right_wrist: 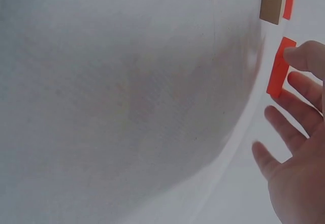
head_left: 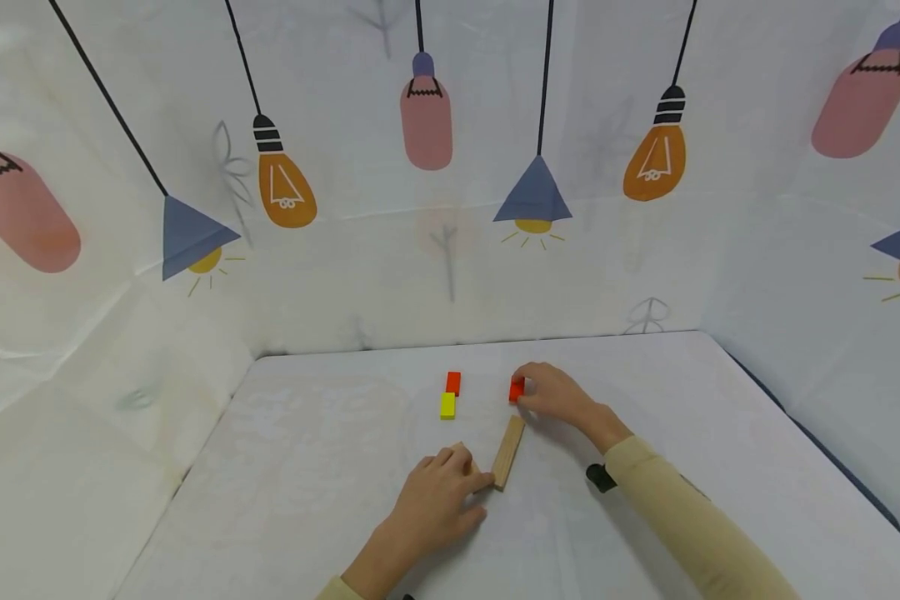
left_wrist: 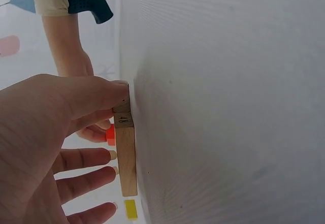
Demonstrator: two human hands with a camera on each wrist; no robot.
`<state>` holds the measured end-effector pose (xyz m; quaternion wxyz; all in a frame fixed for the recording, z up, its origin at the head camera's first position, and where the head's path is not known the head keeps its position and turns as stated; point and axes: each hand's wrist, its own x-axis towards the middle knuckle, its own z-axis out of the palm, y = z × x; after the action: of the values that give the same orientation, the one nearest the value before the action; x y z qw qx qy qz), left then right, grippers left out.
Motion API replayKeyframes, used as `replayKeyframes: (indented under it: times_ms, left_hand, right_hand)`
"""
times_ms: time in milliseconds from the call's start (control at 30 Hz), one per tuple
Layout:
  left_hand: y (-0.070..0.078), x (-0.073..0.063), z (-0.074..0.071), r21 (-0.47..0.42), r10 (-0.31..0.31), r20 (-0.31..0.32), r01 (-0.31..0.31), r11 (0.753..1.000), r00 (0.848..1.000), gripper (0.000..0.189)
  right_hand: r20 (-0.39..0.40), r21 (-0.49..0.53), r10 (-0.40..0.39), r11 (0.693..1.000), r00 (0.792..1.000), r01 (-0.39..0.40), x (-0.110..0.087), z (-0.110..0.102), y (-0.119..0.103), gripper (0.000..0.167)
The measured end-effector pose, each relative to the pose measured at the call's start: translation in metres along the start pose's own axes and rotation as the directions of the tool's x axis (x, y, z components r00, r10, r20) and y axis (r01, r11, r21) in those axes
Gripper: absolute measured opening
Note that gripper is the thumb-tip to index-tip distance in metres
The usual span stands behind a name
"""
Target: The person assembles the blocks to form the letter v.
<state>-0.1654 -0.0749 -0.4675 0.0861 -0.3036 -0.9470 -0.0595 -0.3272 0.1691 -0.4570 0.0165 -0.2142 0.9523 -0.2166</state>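
Note:
My right hand pinches a small red block between thumb and fingers, just beyond the far end of a wooden block. The other fingers of that hand are spread. Over the near end of the wooden blocks lies my left hand, its fingers fairly straight and touching the wood. One wooden block lies slanted on the table; a second wooden block is partly hidden under the left fingers. Their near ends meet or nearly meet, and the left wrist view shows the number 48 on one wooden block.
Left of the right hand, a second red block and a yellow block lie end to end. The white-covered table reaches back to a white cloth printed with lamps. A dark device is at the right wrist.

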Motion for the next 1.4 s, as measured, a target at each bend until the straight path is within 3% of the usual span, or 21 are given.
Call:
replayKeyframes:
  times_ms: [167,667,1200,1400]
  left_hand:
    - [0.001,0.000,0.000,-0.009,-0.011,0.019,0.011,1.000,1.000,0.038]
    - [0.002,-0.001,0.002,0.013,-0.001,-0.004,0.001,1.000,1.000,0.037]
    - [0.003,-0.002,0.003,0.000,-0.024,-0.025,0.024,1.000,0.999,0.037]
    - [0.004,-0.001,0.002,0.000,-0.031,-0.014,0.031,1.000,0.999,0.037]
  right_hand:
    - [-0.018,-0.009,0.000,1.000,1.000,0.000,-0.004,0.000,0.001,0.033]
    - [-0.079,-0.047,-0.065,0.997,0.995,0.061,-0.016,-0.002,-0.002,0.030]
    - [-0.085,-0.076,-0.030,0.997,0.996,0.023,-0.020,0.000,-0.003,0.033]
    - [-0.100,-0.083,-0.055,0.996,0.993,0.046,-0.023,0.000,-0.003,0.030]
